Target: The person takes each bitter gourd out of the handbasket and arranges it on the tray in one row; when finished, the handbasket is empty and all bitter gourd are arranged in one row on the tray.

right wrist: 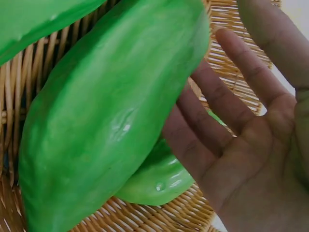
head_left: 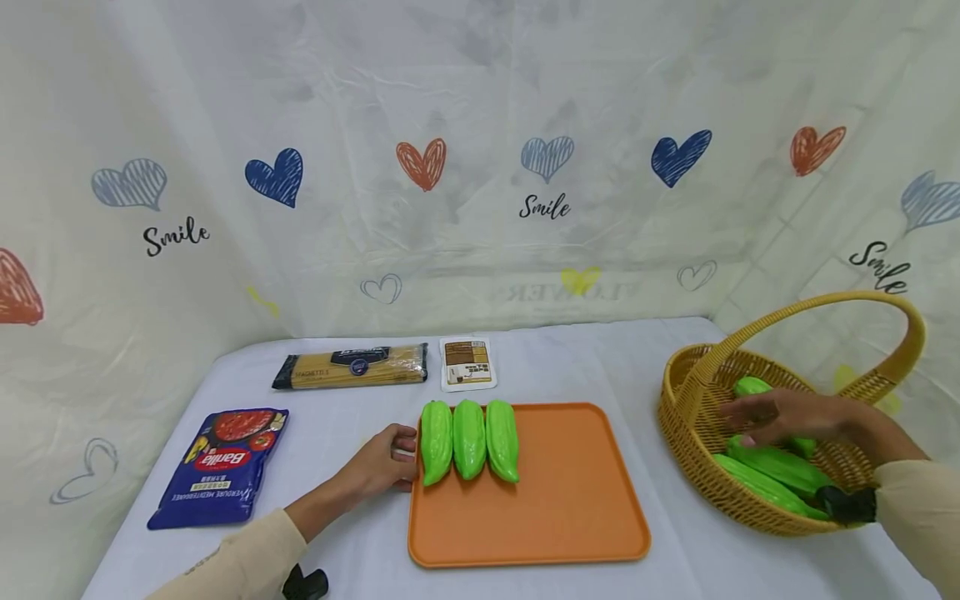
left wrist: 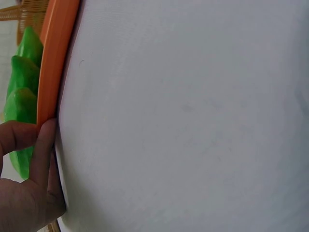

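Note:
Three green ridged gourds (head_left: 469, 440) lie side by side at the upper left of an orange tray (head_left: 555, 525). My left hand (head_left: 378, 465) is at the tray's left edge; in the left wrist view, thumb and finger pinch its rim (left wrist: 52, 63). Over at the right, my right hand (head_left: 798, 417) reaches into a wicker basket (head_left: 693, 450) holding several more such gourds. The right wrist view shows its fingers (right wrist: 231, 113) spread and extended beside a large green gourd (right wrist: 111, 116), palm facing it, gripping nothing. Another gourd (right wrist: 157, 181) lies partly hidden below.
Behind the tray lie a spaghetti pack (head_left: 360, 367) and a small white-and-brown packet (head_left: 468, 364). A blue sauce pouch (head_left: 217, 467) is on the white-covered table (head_left: 337, 567) at the left. The basket's tall arched handle (head_left: 817, 302) rises over the right forearm.

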### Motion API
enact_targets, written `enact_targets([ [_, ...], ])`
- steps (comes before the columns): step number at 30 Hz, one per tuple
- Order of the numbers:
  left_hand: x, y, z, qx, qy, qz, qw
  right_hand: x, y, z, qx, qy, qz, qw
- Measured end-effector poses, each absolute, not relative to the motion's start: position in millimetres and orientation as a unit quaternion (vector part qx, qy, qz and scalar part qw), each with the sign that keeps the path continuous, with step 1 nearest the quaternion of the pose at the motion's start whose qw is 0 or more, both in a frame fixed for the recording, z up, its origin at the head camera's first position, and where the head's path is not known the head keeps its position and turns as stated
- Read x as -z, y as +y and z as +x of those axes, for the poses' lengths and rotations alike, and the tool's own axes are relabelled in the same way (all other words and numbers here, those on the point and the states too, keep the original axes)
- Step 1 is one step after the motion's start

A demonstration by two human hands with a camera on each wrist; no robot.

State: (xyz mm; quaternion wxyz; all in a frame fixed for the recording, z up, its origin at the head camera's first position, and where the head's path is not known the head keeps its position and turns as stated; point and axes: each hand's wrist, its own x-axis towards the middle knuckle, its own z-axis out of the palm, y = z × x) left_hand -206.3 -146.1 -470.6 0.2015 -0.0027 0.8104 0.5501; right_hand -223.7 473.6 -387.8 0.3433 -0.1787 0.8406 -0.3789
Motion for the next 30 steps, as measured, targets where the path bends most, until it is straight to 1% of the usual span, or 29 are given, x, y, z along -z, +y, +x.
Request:
enact_targets([
  [5, 470, -146, -207, -0.549, 0.811, -0.002, 0.204, 394, 478, -225, 0.395, 0.821, -0.178, 0.372],
  [10, 471, -146, -207, -0.546, 0.812, -0.005, 0.205, 394, 478, -227, 0.368, 0.831, -0.170, 0.381],
  [19, 472, -146, -209, -0.542, 0.815, -0.005, 0.203, 391, 471, -230, 0.296, 0.876, -0.153, 0.349],
  [30, 473, -146, -210, -0.542, 0.814, -0.006, 0.207, 385, 467, -227, 0.296, 0.879, -0.117, 0.354],
])
